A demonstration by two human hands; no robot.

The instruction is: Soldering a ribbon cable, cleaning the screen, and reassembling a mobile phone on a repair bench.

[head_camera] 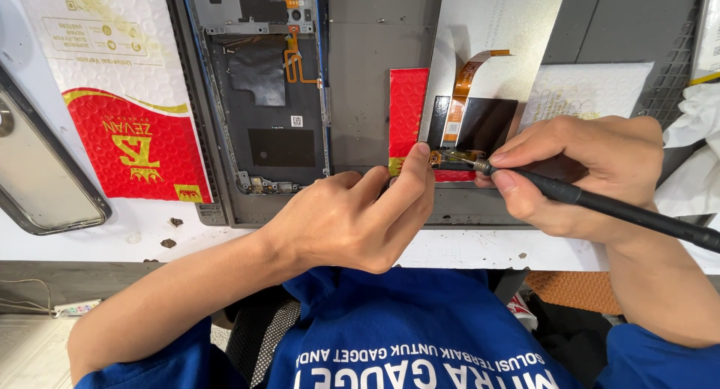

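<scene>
**Black tool tip at a display panel's lower edge**

White table (90, 239), scuffed, carries a grey mat (375, 74). On the mat, toward 11 o'clock, lies an opened phone frame (262, 96), innards showing. Display panel (499, 29) lies toward 1 o'clock, back side up, orange flex cable (465, 78) running down it. Red bubble pouch (409, 115) sits just left of the panel.

Left hand (352, 220): fingers curled, index fingertip pressing the panel's lower left corner; no object grasped. Right hand (577, 171): grip clenched on a slim black tool (637, 213), pen-style, tip touching the panel's bottom connector area. Second red-and-white pouch (120, 96) lies at 10 o'clock.
</scene>
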